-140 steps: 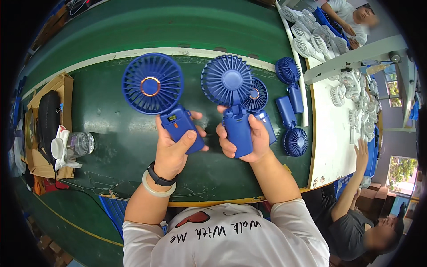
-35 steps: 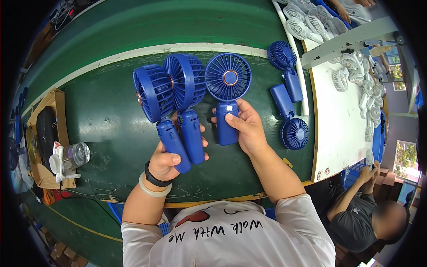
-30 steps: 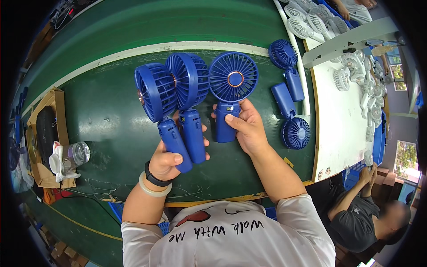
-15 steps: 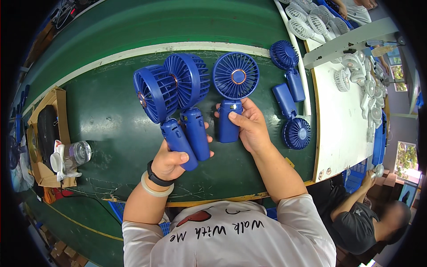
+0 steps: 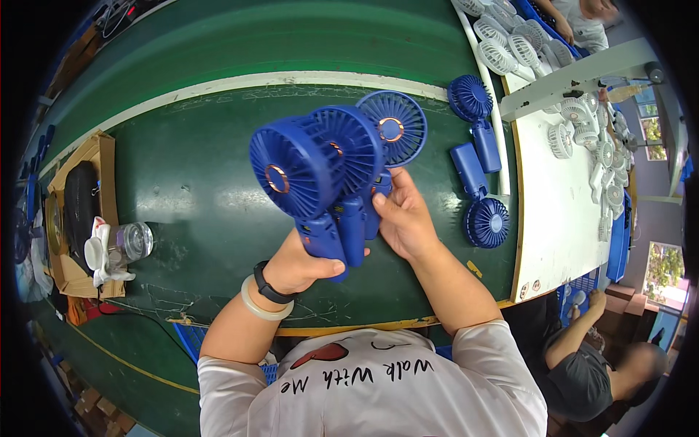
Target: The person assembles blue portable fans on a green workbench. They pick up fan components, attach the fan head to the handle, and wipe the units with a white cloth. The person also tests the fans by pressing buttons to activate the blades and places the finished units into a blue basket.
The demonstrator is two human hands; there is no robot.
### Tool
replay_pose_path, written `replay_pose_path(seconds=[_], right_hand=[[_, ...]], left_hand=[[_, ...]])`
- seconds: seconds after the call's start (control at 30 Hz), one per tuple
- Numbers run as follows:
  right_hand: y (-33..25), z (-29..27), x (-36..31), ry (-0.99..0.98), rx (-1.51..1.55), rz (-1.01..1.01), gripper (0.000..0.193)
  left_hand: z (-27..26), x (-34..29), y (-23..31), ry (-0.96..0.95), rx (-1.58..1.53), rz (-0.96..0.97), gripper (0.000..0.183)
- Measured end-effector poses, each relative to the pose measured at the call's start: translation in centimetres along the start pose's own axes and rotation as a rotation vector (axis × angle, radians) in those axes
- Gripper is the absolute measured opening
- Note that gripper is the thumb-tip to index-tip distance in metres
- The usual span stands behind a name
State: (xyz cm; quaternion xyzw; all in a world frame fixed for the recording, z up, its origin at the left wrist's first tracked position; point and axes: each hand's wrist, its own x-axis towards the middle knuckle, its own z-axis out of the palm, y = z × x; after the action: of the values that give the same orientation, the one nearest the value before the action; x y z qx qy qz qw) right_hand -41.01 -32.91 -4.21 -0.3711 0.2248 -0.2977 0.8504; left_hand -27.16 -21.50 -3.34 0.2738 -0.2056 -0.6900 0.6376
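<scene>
My left hand [image 5: 300, 264] is closed around the handles of two blue handheld fans. The nearer of these is a blue fan [image 5: 291, 171] whose round head tilts up to the left; the other blue fan [image 5: 353, 149] sits just behind it. A third blue fan [image 5: 404, 127] is in my right hand [image 5: 404, 215], thumb on the front of its handle, which the second fan partly covers. The three fans stand close side by side above the green table. To the right lie two more blue fans [image 5: 470, 97] [image 5: 487, 222], both folded away from my hands.
Many white fans [image 5: 582, 120] lie on a white board [image 5: 553, 211] at the right, past a white pipe [image 5: 491, 109]. On the left stand a cardboard box [image 5: 108, 167] and a clear jar [image 5: 135, 240]. The green table [image 5: 196, 175] runs beneath; a co-worker [image 5: 590, 371] sits at lower right.
My left hand has swung its two fans rightward and turned their faces toward me. They now overlap the fan in my right hand, which has barely moved.
</scene>
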Motion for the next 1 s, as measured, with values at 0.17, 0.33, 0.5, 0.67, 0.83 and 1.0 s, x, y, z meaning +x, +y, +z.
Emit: replay_pose_path(seconds=[0.17,0.33,0.5,0.67,0.83,1.0], right_hand=[[1.2,0.6,-2.5,-0.297,-0.590,-0.153,0.089],[-0.3,1.1,-2.7,-0.276,-0.457,0.007,0.091],[-1.4,0.6,-1.5,-0.349,0.419,0.234,0.099],[-0.1,-1.0,-0.7,-0.374,0.554,0.243,0.092],[-0.1,-1.0,-0.6,-0.388,0.561,0.243,0.093],[0.0,-1.3,-0.6,-0.445,0.532,0.209,0.094]], left_hand=[[0.3,-0.3,-1.4,-0.006,0.523,0.227,0.074],[-1.7,0.2,-2.8,-0.102,1.153,0.424,0.105],[-1.0,-0.5,-0.9,0.057,0.642,0.423,0.107],[-0.5,-0.2,-1.6,0.011,0.521,0.242,0.104],[-0.4,-0.3,-1.2,-0.028,0.481,0.218,0.101],[-0.3,-0.3,-1.1,-0.048,0.403,0.206,0.101]])
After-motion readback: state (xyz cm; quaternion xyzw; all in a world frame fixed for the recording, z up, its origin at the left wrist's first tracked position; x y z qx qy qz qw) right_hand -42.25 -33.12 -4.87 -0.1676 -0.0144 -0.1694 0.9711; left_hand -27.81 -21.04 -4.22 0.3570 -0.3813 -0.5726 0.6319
